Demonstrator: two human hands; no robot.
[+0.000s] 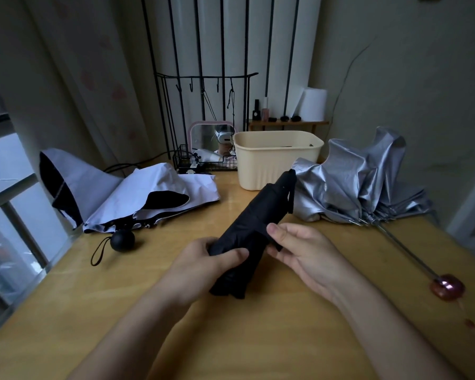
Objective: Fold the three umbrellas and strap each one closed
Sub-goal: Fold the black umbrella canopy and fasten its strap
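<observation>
The wooden counter [137, 305] fills the lower view, running back to a curtained wall. On its right side the silver umbrella [351, 185] lies unfolded in a crumpled heap, its metal shaft stretched toward the near right edge and ending in a reddish handle [448, 287]. On the left the white umbrella [115, 193] with a black lining sprawls loose, its round black handle [123, 240] and wrist loop resting on the wood just in front of it. Between the two, at the back, stands a cream tub [272, 157], with a small pink-framed mirror [209, 138] beside it. In the middle the black umbrella [255, 223] is collapsed into a slim bundle, tilted up off the counter with its tip near the tub. The left hand [203, 259] is wrapped around its lower part, thumb across the fabric. The right hand [299, 248] pinches a fold of cloth at its side between thumb and fingers.
</observation>
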